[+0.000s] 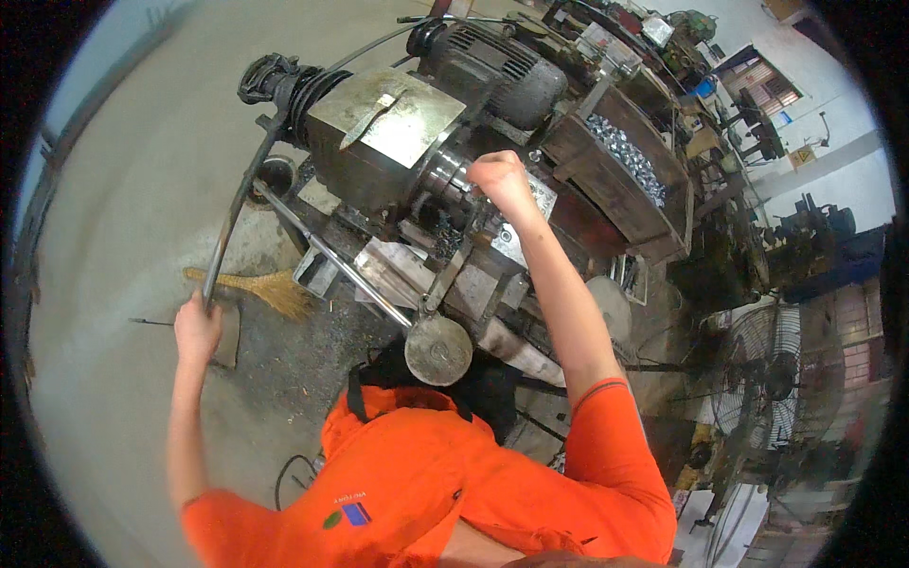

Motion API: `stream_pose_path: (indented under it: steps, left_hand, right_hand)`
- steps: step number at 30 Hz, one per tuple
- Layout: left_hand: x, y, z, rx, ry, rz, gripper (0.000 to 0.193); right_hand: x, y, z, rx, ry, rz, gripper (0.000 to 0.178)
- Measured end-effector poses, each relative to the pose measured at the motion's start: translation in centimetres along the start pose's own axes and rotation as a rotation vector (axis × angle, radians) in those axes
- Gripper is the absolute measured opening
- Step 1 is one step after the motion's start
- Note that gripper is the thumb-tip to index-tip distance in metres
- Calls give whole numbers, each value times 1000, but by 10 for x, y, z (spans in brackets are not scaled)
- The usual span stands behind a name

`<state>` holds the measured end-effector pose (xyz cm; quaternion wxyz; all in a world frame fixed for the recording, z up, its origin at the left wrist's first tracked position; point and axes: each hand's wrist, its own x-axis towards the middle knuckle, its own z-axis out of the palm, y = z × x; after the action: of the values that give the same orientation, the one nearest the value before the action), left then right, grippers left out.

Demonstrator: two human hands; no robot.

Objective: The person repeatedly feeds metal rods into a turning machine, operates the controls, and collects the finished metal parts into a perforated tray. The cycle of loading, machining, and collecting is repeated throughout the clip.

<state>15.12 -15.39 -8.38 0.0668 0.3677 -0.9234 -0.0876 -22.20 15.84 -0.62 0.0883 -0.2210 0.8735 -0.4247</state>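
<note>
The left hand has its grip clenched around the lower end of a long, dark metal lever, which slants up to the grey, flat-topped metal machine housing. The right hand, fingers curled, is at the shiny, round steel chuck on the housing's right; whether its grip grasps anything, I cannot tell. A brown, open-topped box of small silvery metal pieces stands beyond it.
</note>
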Motion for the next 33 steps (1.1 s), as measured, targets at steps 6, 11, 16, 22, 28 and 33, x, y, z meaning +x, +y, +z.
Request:
stream_pose_path:
  steps: [6, 11, 16, 22, 28, 33]
  left_hand:
    - [111, -153, 0, 496, 177, 77, 14]
    - [155, -184, 10, 538, 247, 255, 17]
    - [158, -135, -5, 298, 185, -66, 22]
    - [111, -31, 122, -614, 646, 88, 22]
    - [69, 72, 221, 177, -372, 399, 34]
    - [110, 89, 163, 532, -459, 644, 32]
  right_hand:
    - [3, -6, 1, -85, -2, 21, 29]
    - [2, 2, -6, -46, -39, 75, 29]
    - [-38, 10, -43, -163, 141, -290, 24]
    - [-162, 85, -134, -15, 195, -38, 36]
    - [-297, 136, -176, -64, 483, 506, 45]
    - [-379, 208, -209, -682, 545, 629, 56]
